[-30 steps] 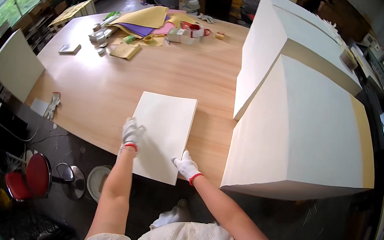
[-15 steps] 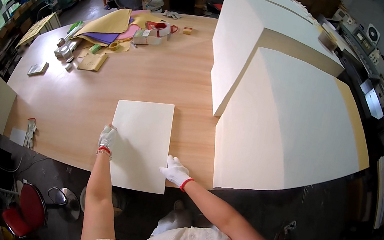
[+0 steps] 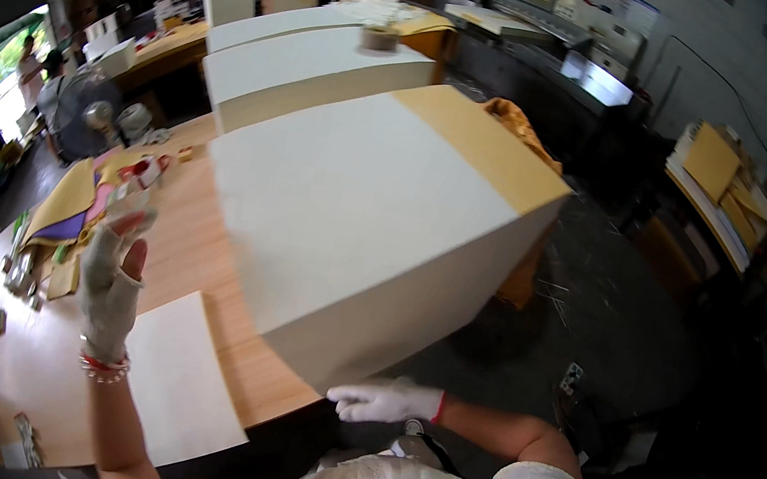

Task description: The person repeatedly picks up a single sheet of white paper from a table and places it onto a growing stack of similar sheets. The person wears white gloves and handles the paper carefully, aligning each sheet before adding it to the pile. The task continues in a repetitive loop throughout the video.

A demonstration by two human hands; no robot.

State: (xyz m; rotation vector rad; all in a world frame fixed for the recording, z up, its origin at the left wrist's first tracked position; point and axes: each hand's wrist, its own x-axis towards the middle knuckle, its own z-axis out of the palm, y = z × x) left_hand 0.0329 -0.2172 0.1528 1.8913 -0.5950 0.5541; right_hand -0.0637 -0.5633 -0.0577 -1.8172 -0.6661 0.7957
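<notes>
Below raised left hand (image 3: 115, 281) lies white sheet (image 3: 176, 390), right hand (image 3: 384, 401) beside paper stack (image 3: 361, 221)

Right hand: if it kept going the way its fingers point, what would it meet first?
The gloved right hand lies at the table's near edge, fingers pointing left along it. Just beyond them is bare table edge; next in line comes the white sheet lying flat. Depth is unclear, so it may pass just in front.

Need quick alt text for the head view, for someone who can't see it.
A gloved right hand reaches to the lower front edge of a tall white paper stack, while the gloved left hand is raised above a white sheet on the wooden table.
</notes>
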